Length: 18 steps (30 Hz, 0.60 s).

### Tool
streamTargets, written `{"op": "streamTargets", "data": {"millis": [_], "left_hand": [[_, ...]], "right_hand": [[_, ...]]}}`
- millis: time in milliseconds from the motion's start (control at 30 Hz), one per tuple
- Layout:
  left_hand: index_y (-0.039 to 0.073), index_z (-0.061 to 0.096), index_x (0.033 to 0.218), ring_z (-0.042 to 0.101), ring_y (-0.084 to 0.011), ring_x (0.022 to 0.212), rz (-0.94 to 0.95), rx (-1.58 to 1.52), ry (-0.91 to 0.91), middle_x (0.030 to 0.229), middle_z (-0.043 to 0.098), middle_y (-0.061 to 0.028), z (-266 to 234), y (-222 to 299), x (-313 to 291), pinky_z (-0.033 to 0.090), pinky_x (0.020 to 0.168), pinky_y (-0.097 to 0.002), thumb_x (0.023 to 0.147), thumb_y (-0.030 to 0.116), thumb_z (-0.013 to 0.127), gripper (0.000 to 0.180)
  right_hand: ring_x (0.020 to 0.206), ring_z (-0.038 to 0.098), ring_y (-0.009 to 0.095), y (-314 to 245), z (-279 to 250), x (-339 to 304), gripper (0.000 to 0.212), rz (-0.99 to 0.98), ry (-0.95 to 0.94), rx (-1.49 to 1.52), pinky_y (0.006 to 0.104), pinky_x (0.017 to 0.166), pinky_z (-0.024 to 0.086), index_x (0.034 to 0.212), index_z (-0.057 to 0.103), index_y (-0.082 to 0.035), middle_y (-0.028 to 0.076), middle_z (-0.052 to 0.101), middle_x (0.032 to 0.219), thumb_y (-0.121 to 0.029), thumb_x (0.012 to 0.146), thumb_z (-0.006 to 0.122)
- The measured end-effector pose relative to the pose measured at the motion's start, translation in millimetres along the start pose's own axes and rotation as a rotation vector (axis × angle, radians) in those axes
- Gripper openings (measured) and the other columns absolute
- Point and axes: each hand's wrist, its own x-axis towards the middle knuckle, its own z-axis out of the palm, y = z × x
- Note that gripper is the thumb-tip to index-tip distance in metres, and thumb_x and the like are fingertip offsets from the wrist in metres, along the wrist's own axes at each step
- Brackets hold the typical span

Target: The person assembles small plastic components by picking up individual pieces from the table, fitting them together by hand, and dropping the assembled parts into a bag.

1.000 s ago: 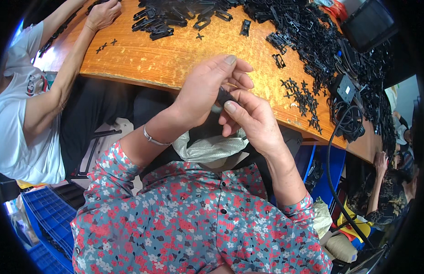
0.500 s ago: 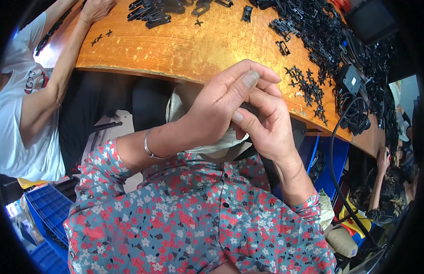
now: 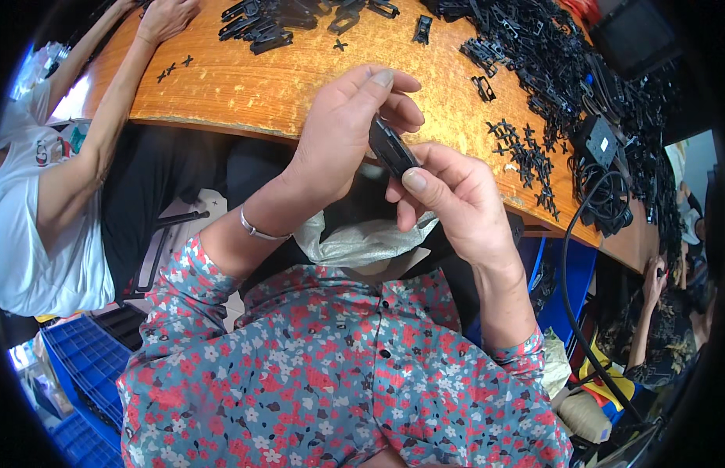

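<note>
A narrow black plastic part point(image 3: 393, 153) is held slanting above the table's near edge. My right hand point(image 3: 467, 199) pinches its lower end between thumb and fingers. The upper end meets the palm side of my left hand point(image 3: 339, 129), which is raised with curled fingers and the thumb against the index finger. Whatever lies inside those left fingers is hidden. Below my hands, a pale woven sack point(image 3: 354, 242) lies open at my lap.
Small black crosses point(image 3: 526, 160) lie scattered at the table's point(image 3: 253, 86) right side. A large heap of black plastic parts point(image 3: 542, 62) spreads behind them, near a black box with cables point(image 3: 600, 140). At left, a co-worker's hand point(image 3: 167, 19) rests on the table. Blue crates point(image 3: 85, 351) stand lower left.
My hands have moved apart, the left going up and leftward. The black part, mostly covered before, now shows between them. More of the sack's rim is visible.
</note>
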Motion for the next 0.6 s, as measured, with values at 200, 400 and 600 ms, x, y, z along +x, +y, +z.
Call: {"op": "streamTargets", "data": {"millis": [200,400,600], "left_hand": [[-0.001,0.063,0.117,0.061,-0.0092,0.079,0.042,0.057,0.018,0.088,0.07,-0.0071,2,-2,-2,0.049,0.074,-0.0239,0.11,0.025,0.045,0.032],[0.001,0.066,0.117,0.062,-0.0081,0.083,-0.041,0.266,-0.066,0.091,0.069,-0.0033,-9,9,-8,0.049,0.077,-0.0232,0.109,0.02,0.05,0.026],[0.0,0.067,0.115,0.063,-0.0078,0.086,0.097,0.417,-0.024,0.092,0.069,-0.0025,-19,29,23,0.051,0.081,-0.024,0.106,0.016,0.055,0.022]], "right_hand": [[0.066,0.062,0.008,18,6,7,0.017,-0.024,0.081,-0.077,0.0237,0.064,0.053,0.112,0.061,0.004,0.003,0.065,0.085,-0.01,0.105,0.053],[0.065,0.064,0.009,20,11,3,0.016,0.09,0.027,-0.206,0.0254,0.06,0.051,0.092,0.057,0.001,0.005,0.066,0.077,-0.01,0.103,0.06],[0.065,0.068,0.017,14,-19,2,0.026,-0.133,0.129,-0.64,0.0324,0.061,0.054,0.114,0.067,0.0,0.009,0.069,0.076,-0.02,0.096,0.069]]}}
